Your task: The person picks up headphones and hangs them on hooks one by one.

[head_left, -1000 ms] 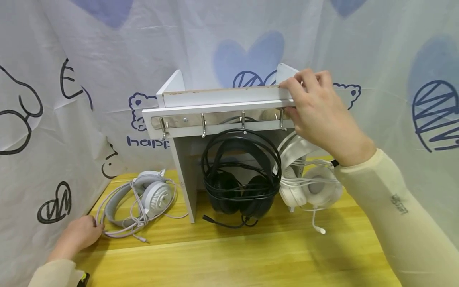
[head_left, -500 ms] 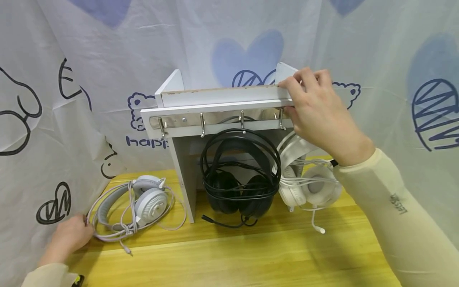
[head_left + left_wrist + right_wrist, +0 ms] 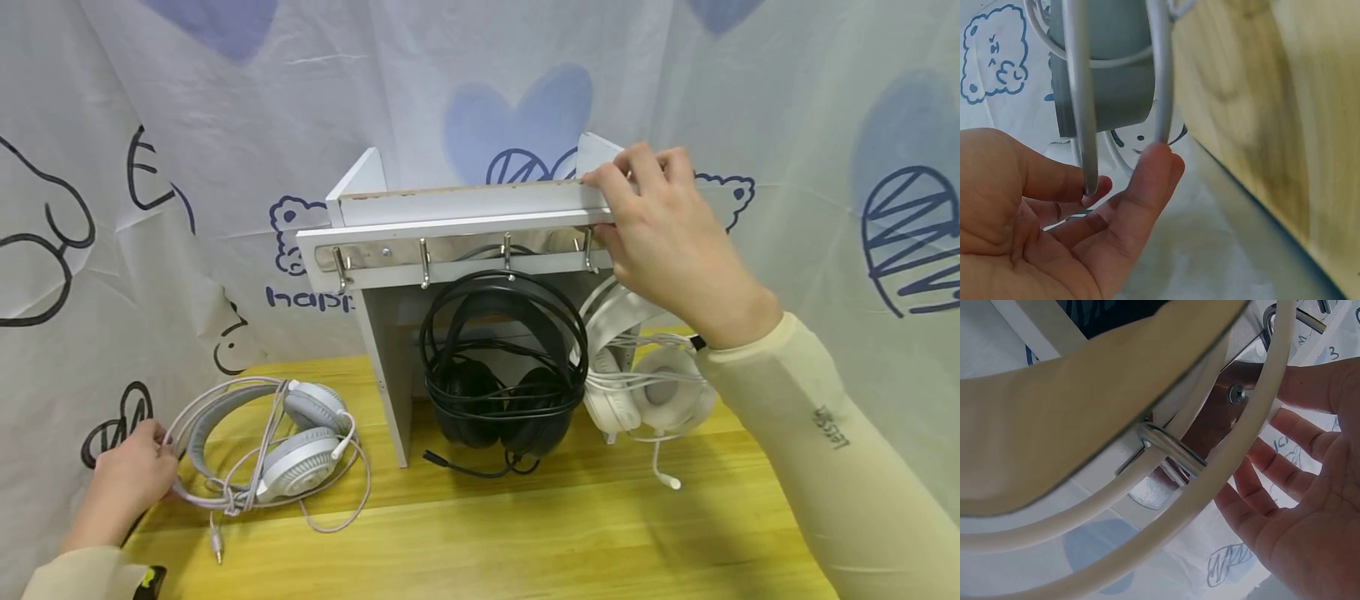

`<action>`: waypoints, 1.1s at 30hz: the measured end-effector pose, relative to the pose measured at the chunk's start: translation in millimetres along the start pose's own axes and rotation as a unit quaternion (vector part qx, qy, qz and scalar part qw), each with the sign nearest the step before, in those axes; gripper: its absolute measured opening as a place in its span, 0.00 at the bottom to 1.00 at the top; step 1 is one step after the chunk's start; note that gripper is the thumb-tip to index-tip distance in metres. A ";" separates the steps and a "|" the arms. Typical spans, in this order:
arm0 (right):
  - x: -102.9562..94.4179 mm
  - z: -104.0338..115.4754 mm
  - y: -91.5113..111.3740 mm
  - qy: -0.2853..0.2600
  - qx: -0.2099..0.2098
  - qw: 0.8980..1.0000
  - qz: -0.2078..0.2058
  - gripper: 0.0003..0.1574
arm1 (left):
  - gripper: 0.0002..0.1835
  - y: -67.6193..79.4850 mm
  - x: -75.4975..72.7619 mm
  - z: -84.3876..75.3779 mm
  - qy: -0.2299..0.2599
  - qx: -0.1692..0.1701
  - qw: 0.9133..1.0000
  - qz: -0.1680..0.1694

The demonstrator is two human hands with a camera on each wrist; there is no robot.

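At the left of the head view my left hand [image 3: 133, 467] pinches the headband end of a white-and-grey headset [image 3: 300, 467]. Thumb and fingers hold its outer tubes in the left wrist view; the grey band [image 3: 1107, 87] lies between them. The headset's cable wraps round it, and a plug [image 3: 216, 542] dangles near the table. My right hand [image 3: 667, 233] grips the right end of a white hook rack [image 3: 457, 225], fingers over the upper edge and thumb below. Beside that hand, a white headset [image 3: 611, 404] hangs from a hook [image 3: 1172, 447], partly hidden by the wrist.
A black headset [image 3: 540, 417] with a coiled cable hangs from the rack's middle right, its microphone pointing left. Two bare hooks [image 3: 425, 262] are at the rack's left. The rack's side panel [image 3: 386, 383] stands on the yellow wooden table [image 3: 480, 542]. Printed cloth [image 3: 480, 50] surrounds it.
My left hand has moved left and slightly up, drawing the white-and-grey headset left and toward me; the headset has turned and its plug swung down. My right hand stays on the rack.
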State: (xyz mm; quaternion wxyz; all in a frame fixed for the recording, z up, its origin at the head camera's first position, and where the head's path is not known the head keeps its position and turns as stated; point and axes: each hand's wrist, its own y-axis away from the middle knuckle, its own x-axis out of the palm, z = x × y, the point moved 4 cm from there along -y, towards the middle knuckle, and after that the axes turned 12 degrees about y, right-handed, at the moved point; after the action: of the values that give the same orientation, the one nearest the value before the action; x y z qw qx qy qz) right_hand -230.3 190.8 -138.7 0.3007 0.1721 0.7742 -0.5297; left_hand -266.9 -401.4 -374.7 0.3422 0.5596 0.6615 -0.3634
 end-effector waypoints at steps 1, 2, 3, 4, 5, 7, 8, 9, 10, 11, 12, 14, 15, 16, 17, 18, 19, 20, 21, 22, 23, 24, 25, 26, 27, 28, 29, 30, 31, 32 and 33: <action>-0.1 0.0 -0.1 0.000 0.000 1.000 -0.001 0.24 | 0.15 0.4 -2.1 -0.7 0.001 0.000 1.000 -0.004; -0.4 0.0 0.0 0.000 0.000 1.000 -0.002 0.24 | 0.14 1.0 -4.3 -1.8 0.000 0.001 1.000 -0.008; -0.7 0.0 0.0 0.000 0.000 1.000 -0.002 0.24 | 0.14 1.8 -6.5 -3.4 -0.001 0.003 1.000 -0.015; -0.7 -0.2 0.0 0.000 0.000 1.000 -0.002 0.25 | 0.13 2.8 -8.9 -5.0 0.000 0.008 1.000 -0.018; -1.0 -0.3 0.0 0.000 0.000 1.000 -0.003 0.25 | 0.12 3.5 -11.0 -6.5 0.001 0.012 1.000 -0.021; -1.0 -0.5 0.0 0.001 -0.001 1.000 -0.002 0.26 | 0.11 5.3 -14.9 -10.2 0.000 0.025 0.999 -0.022; -1.0 -0.6 0.3 0.001 -0.002 1.000 -0.002 0.26 | 0.10 5.9 -16.7 -12.0 0.000 0.035 0.999 -0.021; -0.7 -0.7 0.4 0.001 -0.003 1.000 -0.002 0.26 | 0.10 6.3 -18.2 -13.7 -0.002 0.043 0.999 -0.020; -0.7 -0.8 0.6 0.002 -0.003 1.000 -0.002 0.26 | 0.10 6.4 -19.6 -15.0 -0.003 0.047 0.999 -0.014; -0.7 -0.7 0.7 0.003 -0.004 1.000 -0.003 0.26 | 0.10 6.4 -20.5 -16.3 -0.003 0.049 0.999 -0.009; -0.6 -0.6 0.9 0.003 -0.005 1.000 -0.004 0.25 | 0.10 6.5 -21.6 -17.8 -0.002 0.050 0.999 -0.006; -0.3 -0.5 1.1 0.004 -0.006 1.000 -0.006 0.25 | 0.10 6.6 -23.4 -21.0 0.002 0.052 0.999 -0.005; -0.2 -0.4 1.0 0.004 -0.007 1.000 -0.007 0.25 | 0.10 6.7 -24.4 -22.7 0.002 0.051 0.999 -0.007; 0.0 -0.3 0.9 0.004 -0.008 1.000 -0.008 0.25 | 0.10 6.8 -25.3 -24.6 0.003 0.051 0.999 -0.007; 0.4 -0.3 0.9 0.003 -0.008 1.000 -0.008 0.25 | 0.09 6.9 -26.1 -26.5 0.004 0.053 0.999 -0.008; 0.9 -0.4 0.8 0.004 -0.008 1.000 -0.008 0.24 | 0.09 6.9 -26.9 -28.6 0.006 0.055 0.998 -0.009; 1.1 -0.5 0.7 0.004 -0.009 1.000 -0.009 0.24 | 0.08 6.8 -27.7 -30.8 0.007 0.057 0.998 -0.010; 1.4 -0.5 0.6 0.004 -0.008 1.000 -0.008 0.24 | 0.08 6.7 -28.7 -33.3 0.008 0.060 0.998 -0.012; 1.6 -0.6 0.6 0.003 -0.007 1.000 -0.007 0.24 | 0.08 6.7 -29.1 -35.4 0.011 0.060 0.998 -0.008; 1.8 -0.6 0.7 0.004 -0.007 1.000 -0.006 0.24 | 0.08 6.6 -29.5 -37.5 0.015 0.062 0.998 -0.005; 1.9 -0.6 0.7 0.005 -0.006 1.000 -0.005 0.24 | 0.08 6.5 -30.0 -39.5 0.020 0.066 0.998 -0.001; 2.0 -0.5 0.5 0.006 -0.006 1.000 -0.004 0.24 | 0.08 6.3 -30.7 -41.6 0.024 0.070 0.997 0.002; 2.0 -0.4 0.5 0.006 -0.006 1.000 -0.003 0.24 | 0.08 6.3 -31.4 -43.7 0.027 0.074 0.997 0.003; 2.1 -0.4 0.5 0.007 -0.006 1.000 -0.003 0.24 | 0.08 6.1 -32.0 -45.9 0.030 0.078 0.997 0.005; 2.3 -0.3 0.4 0.008 -0.007 1.000 -0.004 0.24 | 0.07 6.3 -32.5 -48.0 0.032 0.080 0.996 0.006; 2.4 -0.2 0.2 0.008 -0.009 1.000 -0.005 0.24 | 0.08 6.1 -33.0 -49.7 0.038 0.082 0.996 0.008; 2.5 0.0 0.2 0.009 -0.010 1.000 -0.006 0.24 | 0.08 6.1 -33.5 -51.5 0.042 0.082 0.996 0.009; 2.6 0.1 0.2 0.010 -0.012 1.000 -0.008 0.24 | 0.08 6.1 -33.8 -53.1 0.048 0.080 0.996 0.009; 2.6 0.3 0.3 0.010 -0.014 1.000 -0.010 0.24 | 0.08 6.3 -34.1 -54.6 0.054 0.077 0.996 0.010; 2.5 0.5 0.3 0.011 -0.016 1.000 -0.013 0.24 | 0.09 6.5 -34.3 -56.0 0.060 0.075 0.995 0.009; 2.5 0.7 0.1 0.012 -0.018 1.000 -0.015 0.24 | 0.10 6.7 -34.5 -57.2 0.066 0.073 0.995 0.010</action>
State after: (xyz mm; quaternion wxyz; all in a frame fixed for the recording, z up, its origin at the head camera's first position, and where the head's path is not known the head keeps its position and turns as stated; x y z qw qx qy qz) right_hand -231.9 190.0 -140.6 0.2861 0.1613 0.7900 -0.5177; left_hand -258.2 -368.2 -317.0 0.2597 0.6124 0.6487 -0.3697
